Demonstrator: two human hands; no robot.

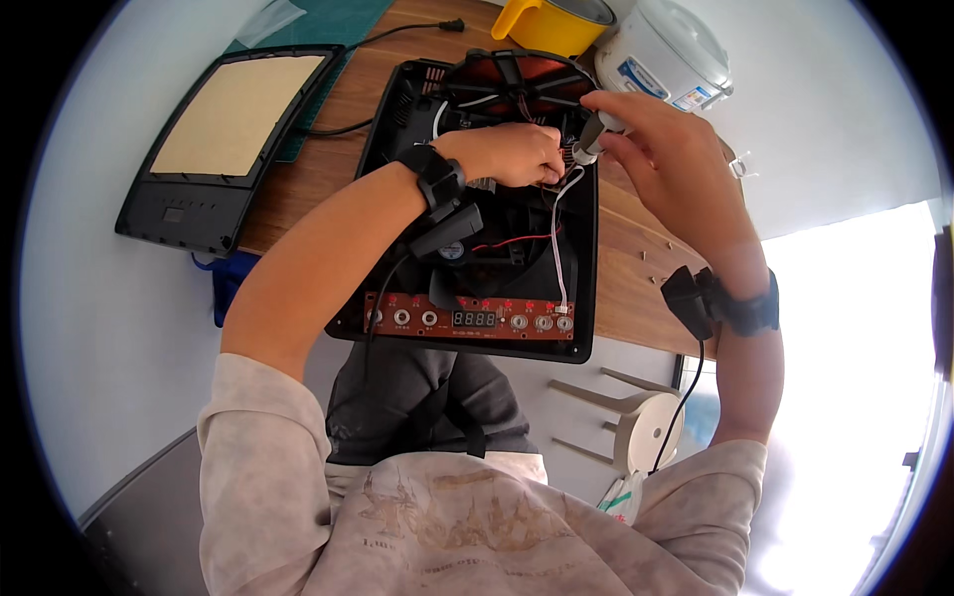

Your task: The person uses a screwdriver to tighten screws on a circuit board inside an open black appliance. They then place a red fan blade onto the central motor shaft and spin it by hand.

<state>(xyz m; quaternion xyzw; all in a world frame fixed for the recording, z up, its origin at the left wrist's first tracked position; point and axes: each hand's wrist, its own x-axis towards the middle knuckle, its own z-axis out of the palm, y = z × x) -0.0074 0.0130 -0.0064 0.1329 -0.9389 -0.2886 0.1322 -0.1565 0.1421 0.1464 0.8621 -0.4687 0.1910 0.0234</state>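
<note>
While the left hand reaches into the black housing, the right hand holds a tool at its right side

Spread beneath everything, the wooden worktop carries the open housing. Left of the housing lies a black cover framing a beige sheet. Beyond its far right corner stands a white cooker, lidded, contents hidden; behind its far end, a yellow pot, its contents unclear. Inside the housing, a coil disc sits at the far end and a brown circuit board at the near end. The left fingers are bunched within the housing's far half; what they pinch, if anything, I cannot tell. The right fingers are wrapped round the grey-and-white tool, its tip hard to make out by the right wall. Good handling probably means holding the tool square to whatever it meets, pressing lightly, with the left fingertips clear of the tip and the thin white cable along the housing's right side out of its path. Smallest are the loose metal bits, probably screws, right of the housing, best kept from dropping in
</note>
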